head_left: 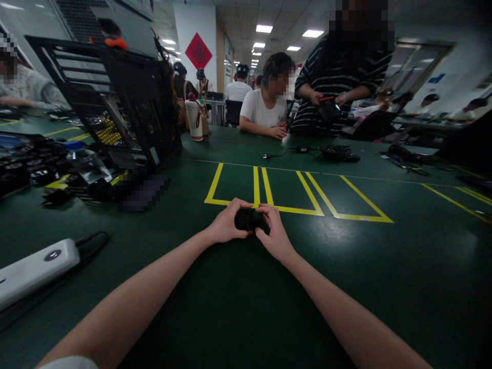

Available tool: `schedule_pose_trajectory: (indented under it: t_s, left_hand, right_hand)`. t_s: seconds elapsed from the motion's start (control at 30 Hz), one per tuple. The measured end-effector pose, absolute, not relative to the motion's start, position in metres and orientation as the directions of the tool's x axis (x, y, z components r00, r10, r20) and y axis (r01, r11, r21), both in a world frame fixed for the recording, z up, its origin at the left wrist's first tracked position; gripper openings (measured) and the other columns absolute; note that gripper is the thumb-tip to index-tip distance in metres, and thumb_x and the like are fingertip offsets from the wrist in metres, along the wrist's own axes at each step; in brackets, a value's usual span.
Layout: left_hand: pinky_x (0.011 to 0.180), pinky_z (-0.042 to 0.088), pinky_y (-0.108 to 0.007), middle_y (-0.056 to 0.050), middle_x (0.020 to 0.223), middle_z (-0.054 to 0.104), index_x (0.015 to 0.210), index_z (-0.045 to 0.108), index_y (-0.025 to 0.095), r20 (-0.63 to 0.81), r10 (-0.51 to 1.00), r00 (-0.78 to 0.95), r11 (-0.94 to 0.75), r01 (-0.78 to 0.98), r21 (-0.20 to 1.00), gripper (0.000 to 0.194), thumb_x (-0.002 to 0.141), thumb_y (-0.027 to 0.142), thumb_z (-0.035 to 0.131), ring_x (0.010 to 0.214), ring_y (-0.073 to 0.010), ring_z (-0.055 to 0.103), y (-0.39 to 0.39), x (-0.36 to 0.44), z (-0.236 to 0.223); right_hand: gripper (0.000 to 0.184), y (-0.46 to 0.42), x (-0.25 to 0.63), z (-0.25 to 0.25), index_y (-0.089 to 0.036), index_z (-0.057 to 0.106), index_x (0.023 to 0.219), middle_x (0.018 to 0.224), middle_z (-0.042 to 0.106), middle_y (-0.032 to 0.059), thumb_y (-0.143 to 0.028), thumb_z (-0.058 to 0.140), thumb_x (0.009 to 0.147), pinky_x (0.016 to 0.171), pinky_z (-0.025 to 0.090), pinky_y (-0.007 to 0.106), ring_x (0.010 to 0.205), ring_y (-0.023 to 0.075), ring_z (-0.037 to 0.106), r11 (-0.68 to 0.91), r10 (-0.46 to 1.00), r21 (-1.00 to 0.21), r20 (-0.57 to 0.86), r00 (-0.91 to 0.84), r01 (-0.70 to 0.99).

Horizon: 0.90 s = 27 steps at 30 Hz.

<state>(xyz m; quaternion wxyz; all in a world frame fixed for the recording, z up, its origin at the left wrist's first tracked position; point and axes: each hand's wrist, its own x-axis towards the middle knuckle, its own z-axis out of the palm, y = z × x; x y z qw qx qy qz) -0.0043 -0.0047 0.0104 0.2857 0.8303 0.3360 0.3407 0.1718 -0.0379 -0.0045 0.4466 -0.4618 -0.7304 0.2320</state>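
Between my two hands is a small black rounded object point(249, 219), too dark to make out its kind. My left hand point(227, 223) curls round its left side, thumb below and fingers above. On the other side, my right hand point(274, 230) grips its right end with thumb and fingers bent. Both hands are over the green table point(238, 297), just at the front edge of the yellow tape outlines point(300, 210). The palms' inner sides and part of the object are hidden by the fingers.
At the left stand an open black computer case point(142, 113), a clear bottle point(86, 161) and dark clutter. A white power strip point(42, 271) lies front left. Farther back are a paper cup point(194, 120) and a coiled black cable point(338, 154). Two people are across the table.
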Motion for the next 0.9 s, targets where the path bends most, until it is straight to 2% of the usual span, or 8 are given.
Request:
schedule_pose_trajectory:
  t_s: [0.1,0.2,0.3,0.43,0.53,0.67,0.9]
  left_hand:
    - [0.080,0.045,-0.038,-0.006,0.110,0.047,0.113,0.042,0.022,0.302,0.799,0.520,-0.539,0.395,0.744,0.057,0.063,0.023,0.071,0.098,-0.0230,0.051,-0.002,-0.007,0.010]
    - [0.083,0.045,-0.041,-0.006,0.112,0.048,0.113,0.042,0.022,0.189,0.843,0.504,-0.415,0.385,0.825,0.055,0.066,0.027,0.070,0.101,-0.0239,0.052,0.002,-0.010,0.009]
    - [0.087,0.044,-0.041,-0.006,0.114,0.048,0.112,0.043,0.022,0.120,0.848,0.516,-0.339,0.353,0.872,0.053,0.067,0.029,0.070,0.105,-0.0240,0.052,0.005,-0.013,0.010]
    - [0.089,0.043,-0.042,-0.006,0.114,0.048,0.113,0.043,0.023,0.080,0.844,0.530,-0.300,0.343,0.890,0.055,0.066,0.030,0.070,0.105,-0.0242,0.052,0.006,-0.012,0.011]
    - [0.088,0.043,-0.044,-0.006,0.114,0.049,0.112,0.044,0.023,0.064,0.864,0.499,-0.274,0.360,0.892,0.056,0.064,0.028,0.072,0.105,-0.0248,0.052,0.005,-0.011,0.012]
    - [0.090,0.042,-0.044,-0.007,0.117,0.047,0.114,0.042,0.022,0.098,0.838,0.537,-0.326,0.348,0.879,0.056,0.066,0.031,0.070,0.108,-0.0250,0.050,0.004,-0.012,0.012]
    - [0.093,0.039,-0.044,-0.007,0.116,0.049,0.114,0.043,0.020,0.125,0.858,0.498,-0.344,0.378,0.860,0.056,0.066,0.025,0.071,0.109,-0.0248,0.049,-0.006,-0.009,0.012]
  right_hand:
    - [0.038,-0.035,0.173,-0.006,-0.022,0.042,0.105,0.114,0.042,0.0067,-0.010,0.047,0.070,0.099,0.037,0.043,0.113,0.0216,0.042,0.422,0.892,-0.738,0.442,-0.095,0.527]
    - [0.037,-0.035,0.173,-0.005,-0.020,0.041,0.108,0.112,0.044,0.0077,-0.016,0.049,0.072,0.097,0.039,0.042,0.109,0.0223,0.046,0.304,0.931,-0.732,0.364,-0.028,0.609]
    - [0.043,-0.035,0.171,-0.005,-0.019,0.040,0.112,0.116,0.043,0.0091,-0.023,0.054,0.071,0.095,0.041,0.042,0.107,0.0240,0.047,0.216,0.960,-0.700,0.279,-0.018,0.681]
    - [0.047,-0.030,0.169,-0.011,-0.017,0.041,0.115,0.117,0.045,0.0102,-0.025,0.055,0.071,0.096,0.040,0.045,0.110,0.0264,0.047,0.195,0.964,-0.634,0.263,-0.029,0.748]
    - [0.043,-0.027,0.169,-0.015,-0.017,0.042,0.113,0.114,0.048,0.0105,-0.022,0.053,0.072,0.095,0.039,0.047,0.110,0.0271,0.047,0.200,0.959,-0.625,0.281,-0.021,0.755]
    - [0.041,-0.026,0.170,-0.016,-0.017,0.043,0.112,0.113,0.050,0.0109,-0.020,0.053,0.073,0.096,0.039,0.048,0.110,0.0278,0.047,0.209,0.955,-0.635,0.295,-0.016,0.744]
    - [0.033,-0.036,0.166,-0.008,-0.019,0.046,0.107,0.111,0.051,0.0109,-0.016,0.053,0.075,0.089,0.044,0.049,0.106,0.0283,0.051,0.201,0.959,-0.651,0.284,-0.011,0.732]
